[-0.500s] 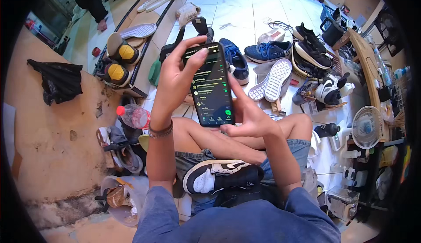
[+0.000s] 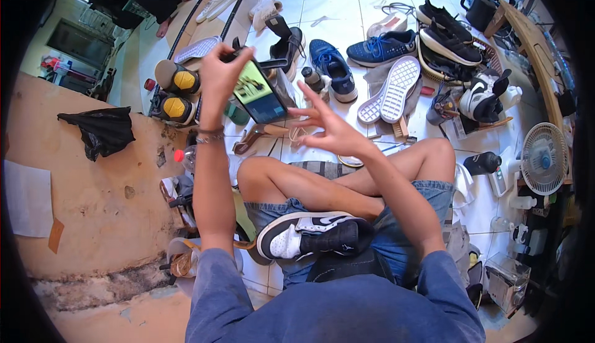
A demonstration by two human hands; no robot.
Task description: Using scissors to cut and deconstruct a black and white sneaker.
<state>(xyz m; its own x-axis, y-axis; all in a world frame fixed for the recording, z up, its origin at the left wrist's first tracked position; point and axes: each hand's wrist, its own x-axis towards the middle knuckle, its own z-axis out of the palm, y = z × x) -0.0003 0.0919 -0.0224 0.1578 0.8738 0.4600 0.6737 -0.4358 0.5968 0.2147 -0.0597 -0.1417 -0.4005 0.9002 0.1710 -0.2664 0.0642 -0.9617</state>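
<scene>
My left hand (image 2: 224, 83) grips a smartphone (image 2: 259, 95) by its upper end, up in front of my crossed legs. The phone is tilted, and its lit screen has a bright green-yellow picture above a dark blue part. To the right of the phone's lower edge is my right hand (image 2: 331, 129), fingers spread and nothing held in them. Across my lap lies a black-and-white high-top sneaker (image 2: 313, 234), toe to the left. Just beyond my right hand, on the white tiles, a blue running shoe (image 2: 334, 70) stands beside a small dark bottle (image 2: 312, 79).
Another blue shoe (image 2: 381, 48) and a pair of white soles (image 2: 393, 92) lie farther right. A wooden-handled brush (image 2: 401, 129) is near my right knee. A fan (image 2: 544, 158) stands at the right, a black bottle (image 2: 482, 163) before it. At the left, a red-capped bottle (image 2: 185, 157) stands by the wall.
The phone has moved left and tilted, and its screen has gone from a dark list to a bright picture. My right hand has let go of it and spread its fingers.
</scene>
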